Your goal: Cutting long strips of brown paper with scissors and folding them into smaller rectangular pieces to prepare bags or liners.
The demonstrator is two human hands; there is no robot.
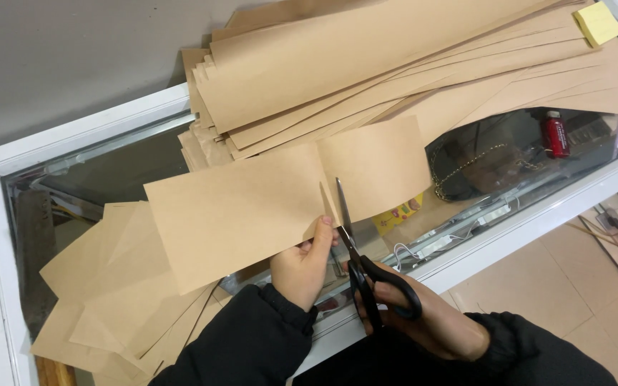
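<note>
- Scissors [355,246] mid-cut through a strip of brown paper [280,204], blades partway in from the near edge, black handles low near the worktop [73,132] rim.
- Right hand [423,314] closed through the scissor loops, grip firm on the handles.
- Left hand [305,268] pinching the paper's near edge just left of the blades, thumb on top, grip closed on the sheet and holding it raised above the glass.
- Slit open about halfway up the strip; far half uncut, so likely the middle of the cutting step.
- Calls next, by the look of it, for a straight push of the blades toward the far edge, paper kept taut, thumb kept clear of the cutting line.
- Stack of long brown strips [395,64] behind, cut pieces [109,300] piled at left.
- Yellow pad [598,23] at the far corner, red bottle [556,134] under the glass.
</note>
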